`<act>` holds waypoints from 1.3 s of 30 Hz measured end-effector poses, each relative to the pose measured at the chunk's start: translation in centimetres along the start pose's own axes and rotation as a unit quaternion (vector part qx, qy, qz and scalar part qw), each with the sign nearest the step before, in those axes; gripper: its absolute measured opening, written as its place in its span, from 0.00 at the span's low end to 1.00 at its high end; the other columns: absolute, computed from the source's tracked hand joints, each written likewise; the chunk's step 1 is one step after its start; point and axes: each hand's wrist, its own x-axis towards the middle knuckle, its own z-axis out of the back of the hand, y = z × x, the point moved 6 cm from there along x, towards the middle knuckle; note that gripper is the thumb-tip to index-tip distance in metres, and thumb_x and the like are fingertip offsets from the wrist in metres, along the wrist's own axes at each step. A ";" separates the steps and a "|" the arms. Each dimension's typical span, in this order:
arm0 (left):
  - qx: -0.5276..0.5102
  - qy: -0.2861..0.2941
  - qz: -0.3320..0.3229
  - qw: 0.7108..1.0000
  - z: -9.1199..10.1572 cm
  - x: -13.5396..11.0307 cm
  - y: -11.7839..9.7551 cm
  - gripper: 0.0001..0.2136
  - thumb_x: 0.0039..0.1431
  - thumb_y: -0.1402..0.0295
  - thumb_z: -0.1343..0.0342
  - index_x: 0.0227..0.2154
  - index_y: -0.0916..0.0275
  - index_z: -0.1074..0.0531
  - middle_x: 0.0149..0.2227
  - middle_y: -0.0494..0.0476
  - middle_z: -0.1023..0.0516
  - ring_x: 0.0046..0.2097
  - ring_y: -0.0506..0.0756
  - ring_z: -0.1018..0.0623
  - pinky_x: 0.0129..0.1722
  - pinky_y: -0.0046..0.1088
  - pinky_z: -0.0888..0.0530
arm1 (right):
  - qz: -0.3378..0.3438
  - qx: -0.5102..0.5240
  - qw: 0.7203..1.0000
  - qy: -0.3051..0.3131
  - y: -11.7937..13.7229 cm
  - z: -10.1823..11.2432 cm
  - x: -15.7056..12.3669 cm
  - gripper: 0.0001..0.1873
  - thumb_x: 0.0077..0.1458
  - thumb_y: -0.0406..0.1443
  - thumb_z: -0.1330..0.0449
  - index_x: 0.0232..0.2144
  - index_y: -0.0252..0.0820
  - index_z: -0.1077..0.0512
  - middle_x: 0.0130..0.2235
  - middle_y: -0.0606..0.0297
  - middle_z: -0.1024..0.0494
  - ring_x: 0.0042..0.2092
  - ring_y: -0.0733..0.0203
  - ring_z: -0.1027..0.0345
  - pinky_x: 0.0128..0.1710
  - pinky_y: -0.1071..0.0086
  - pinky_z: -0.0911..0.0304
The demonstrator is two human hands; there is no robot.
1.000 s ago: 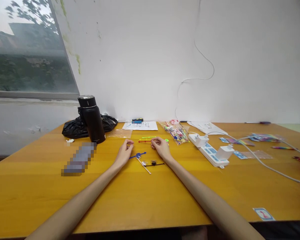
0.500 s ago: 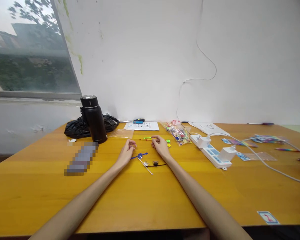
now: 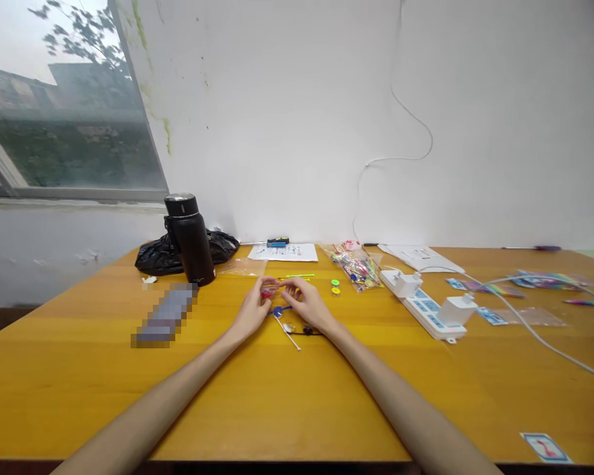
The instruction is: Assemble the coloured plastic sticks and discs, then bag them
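My left hand (image 3: 252,309) is closed around a small red plastic piece (image 3: 266,293), partly covered by the fingers. Fingers bent, my right hand (image 3: 307,306) meets it at the fingertips; what those tips pinch is too small to make out. Just below the hands lie a blue round piece with arms (image 3: 278,311), a thin white stick (image 3: 292,338) and a black stick-like piece (image 3: 307,330), partly behind my right wrist. Thin yellow sticks (image 3: 300,276) rest beyond the fingers. Green (image 3: 335,283) and yellow (image 3: 335,291) discs lie to the right.
A black bottle (image 3: 193,247) stands at left before a black plastic bag (image 3: 151,257). A blurred flat object (image 3: 165,315) lies nearer. To the right are a bag of colourful parts (image 3: 357,267) and a white power strip (image 3: 428,311) with plugs and cables. Paper sheets and screwdrivers line the wall.
My right hand has moved left from beside the yellow sticks to meet my left hand. The red piece now shows at my left fingers. The camera view has shifted slightly.
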 end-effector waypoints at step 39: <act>0.071 0.122 0.027 0.990 -1.3 -0.9 -3.2 0.10 0.63 0.68 0.49 0.42 0.59 0.25 0.44 0.60 0.21 0.46 0.58 0.22 0.45 0.32 0.28 | -0.019 -0.165 0.949 -0.269 1.0 8.3 -0.2 0.10 0.63 0.43 0.48 0.40 0.43 0.33 0.36 0.61 0.27 0.37 0.57 0.34 0.40 0.67 0.40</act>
